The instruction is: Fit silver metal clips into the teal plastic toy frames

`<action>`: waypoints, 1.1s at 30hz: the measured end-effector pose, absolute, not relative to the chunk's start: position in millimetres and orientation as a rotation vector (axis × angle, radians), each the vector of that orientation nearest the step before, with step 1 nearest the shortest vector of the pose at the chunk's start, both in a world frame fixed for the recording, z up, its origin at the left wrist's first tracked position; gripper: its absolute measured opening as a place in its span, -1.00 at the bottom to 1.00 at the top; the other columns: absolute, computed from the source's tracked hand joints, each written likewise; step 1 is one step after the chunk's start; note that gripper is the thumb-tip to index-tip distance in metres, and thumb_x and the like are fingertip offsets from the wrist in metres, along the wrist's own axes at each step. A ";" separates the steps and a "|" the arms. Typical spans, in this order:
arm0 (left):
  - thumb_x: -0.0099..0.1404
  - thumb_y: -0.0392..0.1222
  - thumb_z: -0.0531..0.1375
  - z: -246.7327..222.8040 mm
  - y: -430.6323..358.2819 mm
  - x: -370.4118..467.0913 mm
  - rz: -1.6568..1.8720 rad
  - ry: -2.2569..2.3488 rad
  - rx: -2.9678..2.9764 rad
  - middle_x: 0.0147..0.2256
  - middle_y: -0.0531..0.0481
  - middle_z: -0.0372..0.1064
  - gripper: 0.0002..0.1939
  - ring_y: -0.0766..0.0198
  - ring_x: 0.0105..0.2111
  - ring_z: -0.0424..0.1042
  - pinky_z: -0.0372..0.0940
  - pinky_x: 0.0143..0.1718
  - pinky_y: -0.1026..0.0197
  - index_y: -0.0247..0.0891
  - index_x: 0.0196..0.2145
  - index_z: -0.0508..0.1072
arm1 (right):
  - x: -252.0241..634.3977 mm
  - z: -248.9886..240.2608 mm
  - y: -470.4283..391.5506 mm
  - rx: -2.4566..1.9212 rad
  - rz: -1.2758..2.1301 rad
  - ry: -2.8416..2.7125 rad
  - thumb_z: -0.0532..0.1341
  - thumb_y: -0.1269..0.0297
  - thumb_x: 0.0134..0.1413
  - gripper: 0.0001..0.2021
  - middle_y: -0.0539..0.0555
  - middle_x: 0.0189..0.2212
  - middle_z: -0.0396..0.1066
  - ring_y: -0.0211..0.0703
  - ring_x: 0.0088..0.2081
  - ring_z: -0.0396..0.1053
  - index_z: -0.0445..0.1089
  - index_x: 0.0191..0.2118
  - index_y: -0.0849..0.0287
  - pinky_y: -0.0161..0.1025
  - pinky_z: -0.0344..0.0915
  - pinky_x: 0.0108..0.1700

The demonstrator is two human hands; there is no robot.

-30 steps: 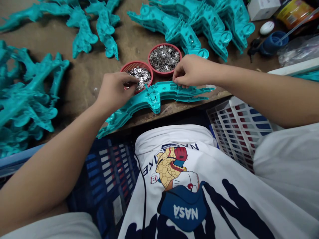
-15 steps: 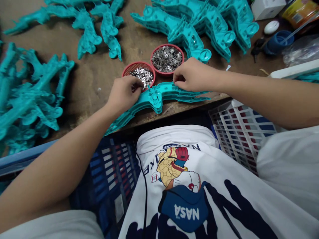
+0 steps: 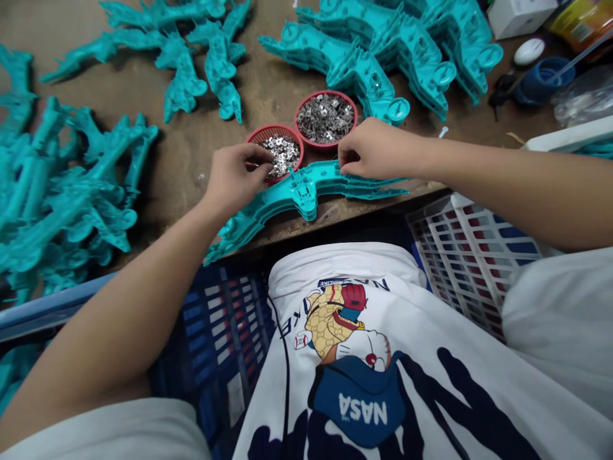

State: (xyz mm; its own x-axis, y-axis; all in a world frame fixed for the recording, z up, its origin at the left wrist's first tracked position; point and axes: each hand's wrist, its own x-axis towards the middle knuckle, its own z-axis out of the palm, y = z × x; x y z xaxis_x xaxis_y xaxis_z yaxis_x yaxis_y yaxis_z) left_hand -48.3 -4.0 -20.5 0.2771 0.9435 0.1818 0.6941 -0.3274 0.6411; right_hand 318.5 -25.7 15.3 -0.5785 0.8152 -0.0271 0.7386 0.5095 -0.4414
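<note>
A long, curved teal plastic part [image 3: 304,191] lies along the table's front edge. My left hand [image 3: 238,176] is closed in a pinch at the left red basket [image 3: 260,133], its fingertips over small shiny metal pieces [image 3: 286,153]. Whatever is between those fingertips is too small to make out. My right hand [image 3: 376,150] is pinched at the upper edge of the teal part, right of its middle. Its fingertips are partly hidden, so any small piece there cannot be seen. Just behind, a second red basket [image 3: 325,94] holds darker metal clips [image 3: 325,119].
Tangled teal parts [image 3: 71,198] are heaped at left, with more rows of teal parts [image 3: 383,45] at the back. A blue cup [image 3: 541,83], white box [image 3: 520,16] and keys [image 3: 497,105] sit at right. Blue [image 3: 225,332] and white [image 3: 472,249] crates stand below the edge.
The view has shifted slightly, so everything appears a little further right. My left fingertips have drawn back a little from the teal part, over the basket. My right hand stays at the part.
</note>
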 end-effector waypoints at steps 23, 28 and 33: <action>0.32 -0.13 0.57 -7.2 -10.8 -41.2 1.174 1.072 1.910 -0.18 -0.02 0.84 -0.96 0.05 -0.14 0.82 0.73 -0.05 -0.01 0.00 -0.25 0.84 | 320.5 41.5 -27.2 -1.256 0.704 -2.587 0.51 0.16 0.58 -0.74 0.22 -0.05 0.82 0.16 -0.03 0.72 0.88 0.15 0.15 -0.02 0.51 0.09; 0.45 -0.06 0.52 2.6 -23.8 -37.9 1.052 1.174 1.991 -0.12 -0.05 0.84 -0.95 -0.01 -0.05 0.83 0.76 0.15 -0.15 0.00 -0.21 0.79 | 313.0 43.9 -35.5 -1.114 0.684 -2.548 0.48 0.19 0.62 -0.78 0.21 0.03 0.82 0.14 0.06 0.73 0.85 0.15 0.13 -0.02 0.53 0.19; 0.56 -0.10 0.39 34.3 -51.7 -12.3 0.937 1.187 2.189 -0.08 -0.05 0.85 -0.87 -0.05 -0.03 0.83 0.73 0.13 -0.25 0.00 -0.16 0.79 | 296.4 55.4 -54.8 -1.065 0.749 -2.392 0.45 0.19 0.64 -0.59 0.18 0.16 0.82 0.11 0.13 0.73 0.69 0.45 0.02 -0.04 0.60 0.27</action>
State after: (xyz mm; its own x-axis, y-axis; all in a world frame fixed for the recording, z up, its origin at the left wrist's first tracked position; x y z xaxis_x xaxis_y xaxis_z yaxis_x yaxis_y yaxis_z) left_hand -12.3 -51.7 34.3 0.3903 0.8556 0.3401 0.5298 -0.5108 0.6770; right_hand 296.4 -54.8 55.4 -0.6215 0.7688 0.1508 0.5456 0.5628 -0.6209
